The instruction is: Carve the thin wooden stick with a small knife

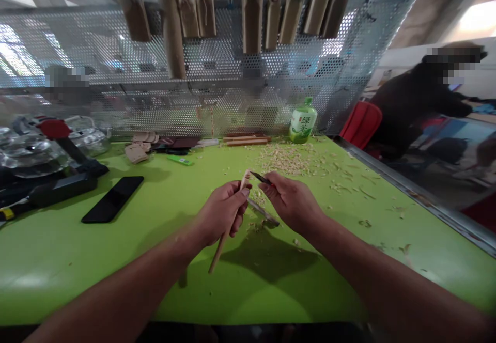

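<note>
My left hand is closed around a slim wooden stick, whose pale carved end points up past the thumb and whose lower end slants toward me. In my right hand is a knife, its dark blade pointing left at the carved tip of the stick. Whether the blade touches the wood I cannot tell. Under the hands, a narrow tool or strip lies on the green table, partly hidden by my left hand.
Wood shavings cover the table's back right. A green bottle stands behind them. Wooden sticks lie along the perforated screen. At left are a black phone, a green cutter and glass pots. A person sits at right.
</note>
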`<state>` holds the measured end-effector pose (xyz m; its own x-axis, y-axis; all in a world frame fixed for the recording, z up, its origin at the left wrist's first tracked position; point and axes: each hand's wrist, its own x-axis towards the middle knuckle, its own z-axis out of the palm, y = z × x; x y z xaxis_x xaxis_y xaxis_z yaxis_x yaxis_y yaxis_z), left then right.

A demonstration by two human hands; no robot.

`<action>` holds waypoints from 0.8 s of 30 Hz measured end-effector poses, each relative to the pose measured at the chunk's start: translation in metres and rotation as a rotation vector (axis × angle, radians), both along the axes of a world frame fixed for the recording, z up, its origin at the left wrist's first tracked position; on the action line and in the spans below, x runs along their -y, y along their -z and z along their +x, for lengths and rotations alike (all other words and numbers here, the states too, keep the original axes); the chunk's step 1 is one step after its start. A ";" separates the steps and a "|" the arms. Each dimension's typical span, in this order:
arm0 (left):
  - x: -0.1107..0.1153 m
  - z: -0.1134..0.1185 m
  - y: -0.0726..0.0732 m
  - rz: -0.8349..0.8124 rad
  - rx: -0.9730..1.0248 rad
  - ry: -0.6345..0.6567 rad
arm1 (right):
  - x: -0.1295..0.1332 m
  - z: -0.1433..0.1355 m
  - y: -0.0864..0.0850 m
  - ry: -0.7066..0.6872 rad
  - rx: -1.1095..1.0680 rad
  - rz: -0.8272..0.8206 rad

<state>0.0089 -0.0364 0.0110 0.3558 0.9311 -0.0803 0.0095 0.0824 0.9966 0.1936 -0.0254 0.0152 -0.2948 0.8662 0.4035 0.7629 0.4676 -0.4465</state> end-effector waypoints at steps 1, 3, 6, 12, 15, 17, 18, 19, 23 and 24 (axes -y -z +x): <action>0.001 0.000 0.001 0.005 -0.007 0.002 | 0.000 0.000 0.000 0.006 0.013 0.003; 0.002 -0.001 0.001 0.016 -0.018 0.004 | 0.000 0.000 0.001 0.014 0.041 -0.008; 0.004 -0.001 0.001 0.027 -0.038 0.001 | -0.001 -0.001 0.001 0.022 0.071 -0.018; 0.007 0.000 -0.002 0.067 -0.082 0.006 | -0.002 -0.001 0.001 0.046 0.115 -0.029; 0.008 0.001 -0.005 0.071 -0.095 0.000 | -0.002 -0.001 0.002 0.046 0.134 -0.011; 0.009 0.002 -0.006 0.070 -0.112 -0.007 | -0.003 -0.002 0.002 0.049 0.148 -0.018; 0.009 0.002 -0.006 0.066 -0.121 -0.011 | -0.003 -0.002 0.002 0.053 0.156 -0.030; 0.009 0.002 -0.006 0.061 -0.129 -0.013 | -0.003 -0.002 0.002 0.057 0.165 -0.046; 0.010 0.001 -0.005 0.051 -0.152 0.002 | -0.002 -0.004 0.002 0.063 0.190 -0.103; 0.010 0.000 -0.006 0.049 -0.160 0.001 | -0.002 -0.005 0.002 0.066 0.195 -0.112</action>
<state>0.0093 -0.0468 0.0167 0.3428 0.9350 -0.0910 0.1689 0.0340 0.9851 0.1887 -0.0238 0.0133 -0.2990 0.9224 0.2444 0.8671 0.3696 -0.3339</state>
